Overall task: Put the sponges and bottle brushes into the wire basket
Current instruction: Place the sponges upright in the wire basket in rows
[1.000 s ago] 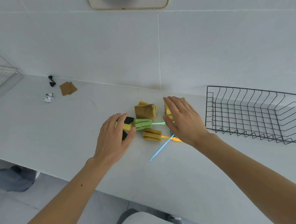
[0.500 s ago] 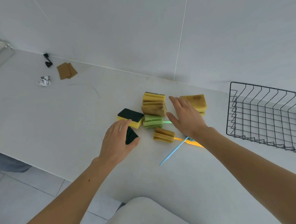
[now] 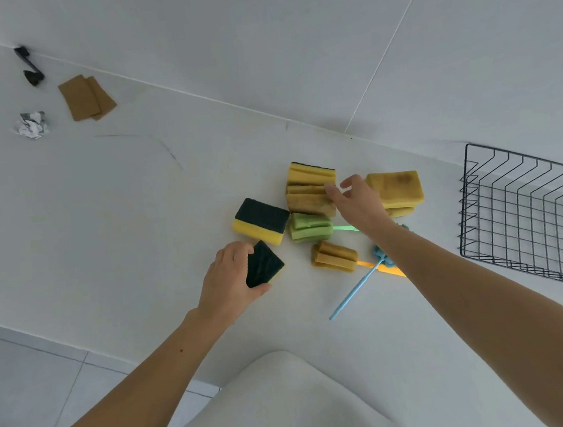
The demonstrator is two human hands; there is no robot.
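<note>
My left hand (image 3: 228, 280) grips a yellow sponge with a dark scouring side (image 3: 263, 268), low over the counter. A second dark-topped yellow sponge (image 3: 261, 220) lies just behind it. My right hand (image 3: 358, 202) has its fingertips on a stack of stained yellow sponges (image 3: 309, 190), fingers apart. Another yellow sponge stack (image 3: 397, 189) sits to the right of that hand. A green brush head (image 3: 310, 227), a yellow-brown brush head (image 3: 334, 256) and a blue brush handle (image 3: 355, 292) lie in front. The black wire basket (image 3: 528, 217) stands at the right.
Two brown pads (image 3: 86, 97), a crumpled foil ball (image 3: 33, 125) and a small black object (image 3: 31, 70) lie far left near the tiled wall. The counter's front edge runs along the lower left, with floor tiles below. A pale rounded seat back (image 3: 278, 406) sits under my arms.
My left hand has closed on the dark-topped sponge. My right hand moved forward and left onto the stained sponge stack. The camera view shifted closer and down.
</note>
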